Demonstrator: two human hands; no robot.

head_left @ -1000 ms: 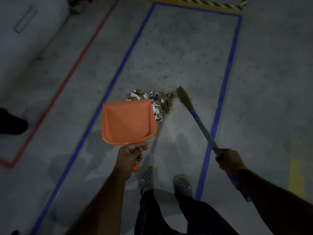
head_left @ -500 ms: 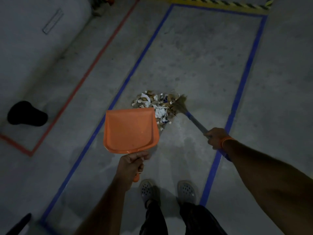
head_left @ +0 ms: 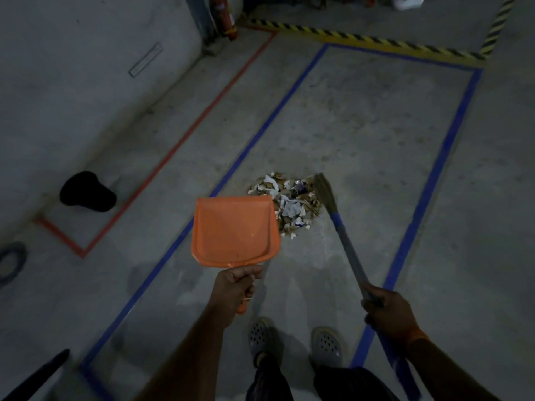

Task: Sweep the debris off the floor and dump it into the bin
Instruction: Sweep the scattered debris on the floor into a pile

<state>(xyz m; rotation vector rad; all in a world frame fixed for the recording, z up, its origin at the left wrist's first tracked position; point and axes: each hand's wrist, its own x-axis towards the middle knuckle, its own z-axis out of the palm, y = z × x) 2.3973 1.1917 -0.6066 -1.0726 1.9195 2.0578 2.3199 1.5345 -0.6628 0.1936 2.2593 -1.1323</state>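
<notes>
A pile of paper scraps and brown debris [head_left: 289, 201] lies on the grey concrete floor inside a blue-taped rectangle. My left hand [head_left: 236, 287] grips the handle of an orange dustpan [head_left: 234, 231], which is held above the floor just left of and nearer than the pile, hiding its left edge. My right hand [head_left: 386, 309] grips the grey and blue handle of a broom [head_left: 344, 241]. Its straw head [head_left: 325, 192] rests against the right side of the pile. No bin is recognisable.
My two feet in grey perforated clogs [head_left: 262, 335] stand below the dustpan. Another person's black shoe [head_left: 86, 192] sits at the left inside red floor tape [head_left: 162, 163]. Yellow-black hazard tape [head_left: 362, 40] and a red fire extinguisher [head_left: 224, 13] are at the far end.
The view has tilted up, showing more of the far floor. My right hand has pulled back toward me, and the broom head now sits at the pile's right side. The dustpan stays beside the pile.
</notes>
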